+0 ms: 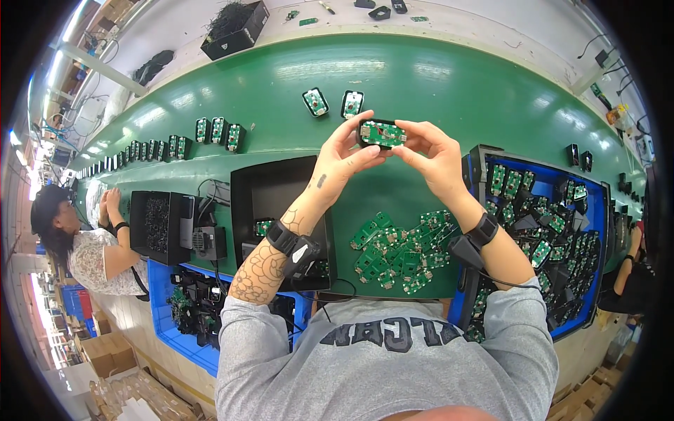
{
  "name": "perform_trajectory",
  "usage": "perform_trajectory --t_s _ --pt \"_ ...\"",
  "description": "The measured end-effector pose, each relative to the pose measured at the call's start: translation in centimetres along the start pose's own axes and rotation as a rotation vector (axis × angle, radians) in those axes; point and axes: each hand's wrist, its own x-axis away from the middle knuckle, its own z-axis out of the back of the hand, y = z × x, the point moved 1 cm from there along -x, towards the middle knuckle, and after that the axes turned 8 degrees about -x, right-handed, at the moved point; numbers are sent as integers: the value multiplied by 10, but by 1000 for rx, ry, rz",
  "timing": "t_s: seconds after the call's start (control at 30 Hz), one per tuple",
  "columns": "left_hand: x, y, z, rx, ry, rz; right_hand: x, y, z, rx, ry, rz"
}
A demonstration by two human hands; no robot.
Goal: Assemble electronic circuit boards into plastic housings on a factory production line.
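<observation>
Between both hands, above the green table, I hold a small black plastic housing with a green circuit board [382,133] in it, board side up. My left hand [344,151] grips its left end, thumb below and fingers above. The fingers of my right hand [434,151] pinch its right end. Just beyond stand two black housings with boards in them, one tilted [315,102] and one nearly upright [352,104]. Nearer me, below my hands, lies a loose pile of bare green circuit boards [401,254].
An open black box [281,168] stands to my left, beside a bin of small black parts [163,193]. A blue crate [605,231] of housings and boards is at my right. Filled housings [218,130] line the table leftward. Co-workers sit at left [105,256] and far right.
</observation>
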Motion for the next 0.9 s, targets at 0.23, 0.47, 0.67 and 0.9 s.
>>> perform_trajectory --t_s 0.23,0.47,0.67,0.9 --pt "-1 -1 0 7 -24 38 -3 -5 4 303 57 169" --pt "-1 -3 1 27 -8 11 1 -6 2 455 43 219" --pt "-1 -4 -1 -5 -36 29 1 -11 2 529 52 328" --pt "-2 -3 -5 -1 -61 -32 2 -8 1 482 11 368"
